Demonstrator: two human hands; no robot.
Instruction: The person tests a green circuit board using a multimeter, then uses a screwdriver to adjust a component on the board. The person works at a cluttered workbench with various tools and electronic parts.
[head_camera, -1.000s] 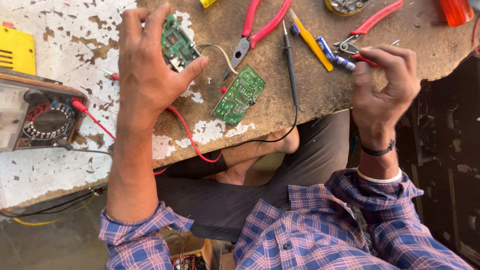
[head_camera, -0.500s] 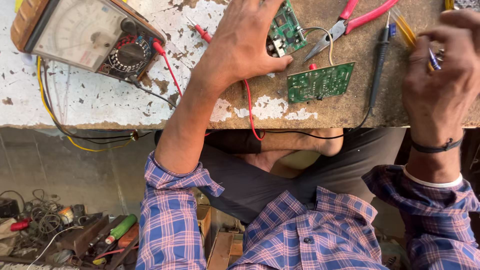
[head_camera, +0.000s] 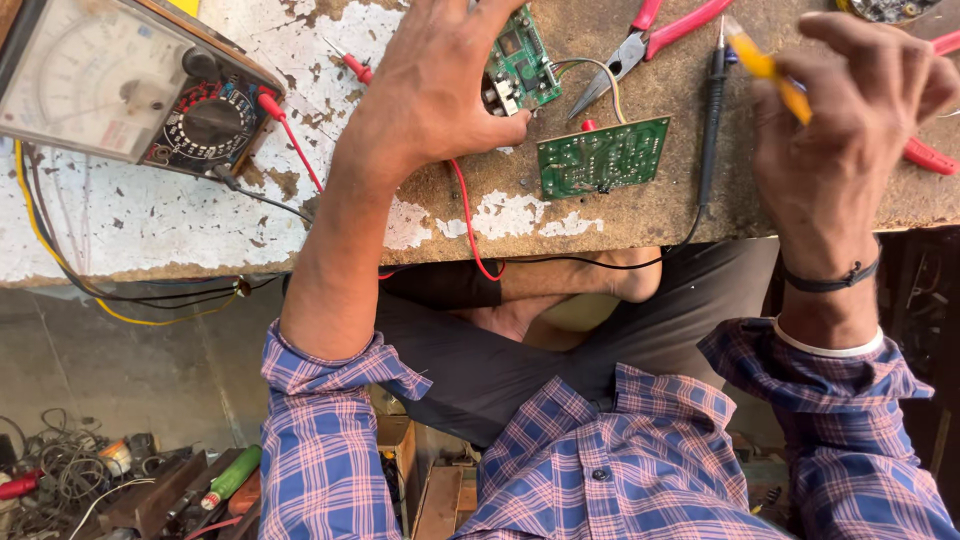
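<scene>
I am seeing the left hand (head_camera: 440, 85) gripping a small green circuit board (head_camera: 520, 65) by its edge, tilted above the worn workbench (head_camera: 150, 225). The right hand (head_camera: 845, 115) is pinching a yellow-handled tool (head_camera: 765, 65) between closed fingers. A second green board (head_camera: 603, 157) is lying flat between them, beside red-handled pliers (head_camera: 650, 35). An analog multimeter (head_camera: 120, 85) is sitting far left.

Left hand (head_camera: 440, 85) grips a small green circuit board (head_camera: 520, 65); right hand (head_camera: 840, 120) holds a yellow tool (head_camera: 770, 70)
</scene>
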